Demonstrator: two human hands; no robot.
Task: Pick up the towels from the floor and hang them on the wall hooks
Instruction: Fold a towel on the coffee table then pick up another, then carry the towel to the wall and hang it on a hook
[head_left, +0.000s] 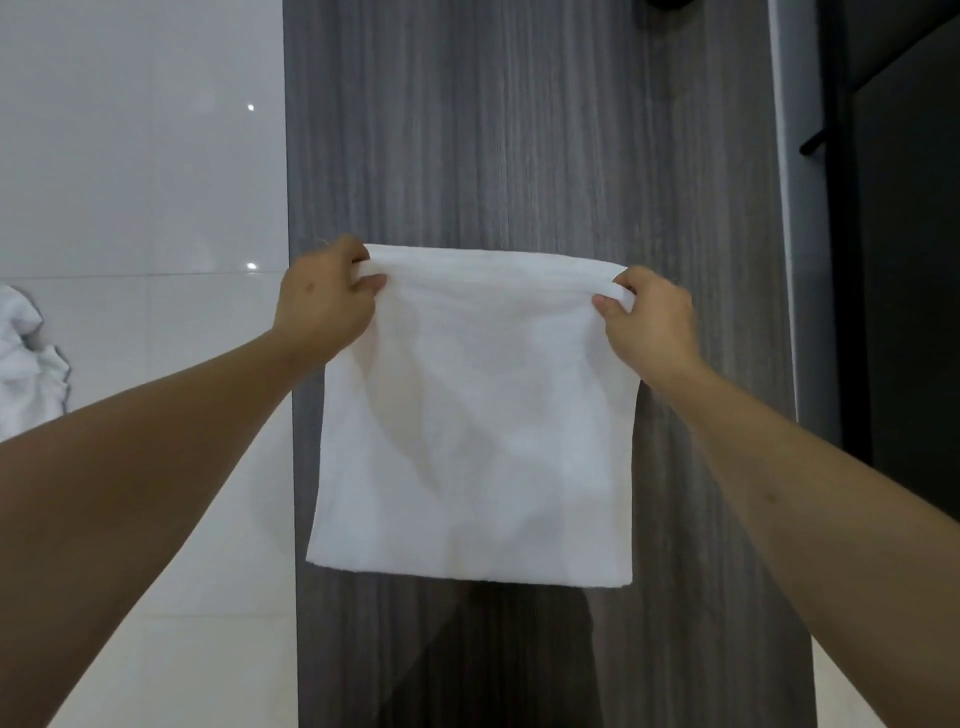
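Observation:
A white towel (475, 415) hangs flat and folded in front of a grey wood-grain wall panel (519, 130). My left hand (324, 299) grips its top left corner, fingers curled over the folded edge. At the top right corner, my right hand (647, 325) pinches the same edge. The towel's lower edge hangs free, well above the floor. A dark rounded fitting (670, 4) shows at the very top of the panel; whether it is a hook I cannot tell.
A second white towel (26, 364) hangs crumpled at the far left against the glossy white tiled wall (140, 156). To the right stands a dark door or frame (904, 260) with a black handle (813, 145).

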